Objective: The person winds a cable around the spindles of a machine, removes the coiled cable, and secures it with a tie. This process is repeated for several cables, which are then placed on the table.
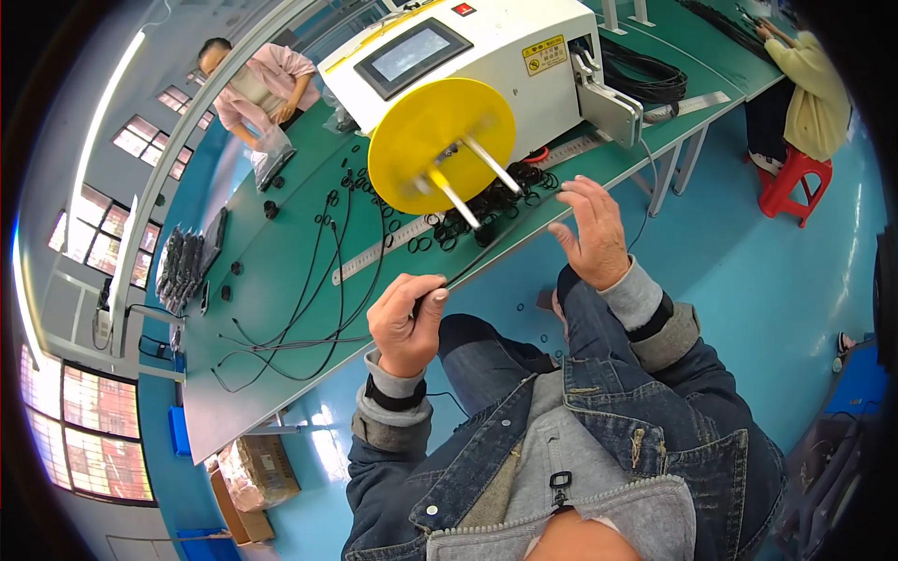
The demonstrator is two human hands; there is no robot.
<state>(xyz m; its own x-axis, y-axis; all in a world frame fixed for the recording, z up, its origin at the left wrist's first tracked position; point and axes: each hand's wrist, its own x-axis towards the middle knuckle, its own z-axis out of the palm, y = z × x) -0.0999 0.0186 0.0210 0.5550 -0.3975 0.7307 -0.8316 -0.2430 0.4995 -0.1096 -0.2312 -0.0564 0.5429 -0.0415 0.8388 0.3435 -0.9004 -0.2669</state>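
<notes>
My left hand (pixel 408 323) pinches a thin black cable (pixel 475 260) between thumb and fingers at the table's front edge. From there the cable slants up and right, blurred, below the yellow disc (pixel 398 154) of a white winding machine (pixel 510 56). Two metal pins stick out of the disc, whose surface looks smeared by motion. My right hand (pixel 597 238) is open beside the pins, fingers stretched and thumb apart. Whether the cable touches its fingertips is hard to tell. Small black rings (pixel 458 220) lie heaped under the disc.
Several loose black cables (pixel 327 290) spread over the green table (pixel 238 351) at left, near a metal ruler (pixel 351 265). A black cable coil (pixel 650 79) lies behind the machine. Two people work nearby, one with a plastic bag (pixel 269 154), another on a red stool (pixel 795 187).
</notes>
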